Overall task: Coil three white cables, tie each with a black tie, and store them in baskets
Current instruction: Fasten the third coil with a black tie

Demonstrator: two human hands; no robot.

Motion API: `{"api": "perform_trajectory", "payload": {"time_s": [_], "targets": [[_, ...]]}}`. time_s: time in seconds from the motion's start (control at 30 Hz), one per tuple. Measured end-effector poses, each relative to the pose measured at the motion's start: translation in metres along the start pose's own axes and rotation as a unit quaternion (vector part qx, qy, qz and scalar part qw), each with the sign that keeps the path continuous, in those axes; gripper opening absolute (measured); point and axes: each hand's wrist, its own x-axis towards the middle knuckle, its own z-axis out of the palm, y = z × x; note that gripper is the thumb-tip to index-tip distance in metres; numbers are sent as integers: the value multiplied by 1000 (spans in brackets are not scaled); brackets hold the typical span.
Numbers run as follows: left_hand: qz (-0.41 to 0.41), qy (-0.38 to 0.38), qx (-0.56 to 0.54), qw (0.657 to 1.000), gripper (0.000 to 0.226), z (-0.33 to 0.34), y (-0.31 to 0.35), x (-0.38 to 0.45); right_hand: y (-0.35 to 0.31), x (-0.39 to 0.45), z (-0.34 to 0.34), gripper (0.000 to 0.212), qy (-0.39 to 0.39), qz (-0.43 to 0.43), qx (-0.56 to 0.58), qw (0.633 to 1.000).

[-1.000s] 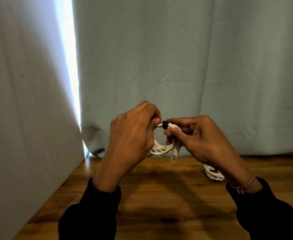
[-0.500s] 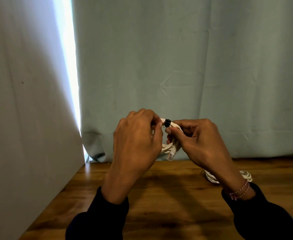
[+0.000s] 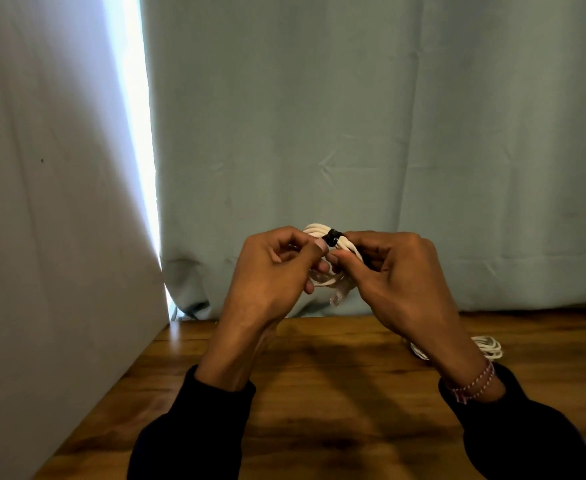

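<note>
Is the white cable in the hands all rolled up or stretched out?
Rolled up. The white cable sits in loops between both hands, with a black tie wrapped around them.

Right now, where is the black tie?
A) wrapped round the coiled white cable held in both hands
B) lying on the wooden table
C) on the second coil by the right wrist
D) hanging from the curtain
A: the black tie sits wrapped round the coiled white cable, held up between the left hand and right hand.
</note>
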Motion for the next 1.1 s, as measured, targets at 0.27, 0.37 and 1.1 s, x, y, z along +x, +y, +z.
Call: {"api": "perform_trajectory", "payload": {"time_s": [0.27,0.37,1.1], "targets": [[-3,-31,-14,999,23,3,-8,4,6,2,0,20,16,5,-41,999],[59,20,-9,998,19,7,-10,5,3,1,3,21,21,5,-36,999],[92,84,-97,988,18,27,-22,7,-1,-2,7,15,-16,112,158,981]]}}
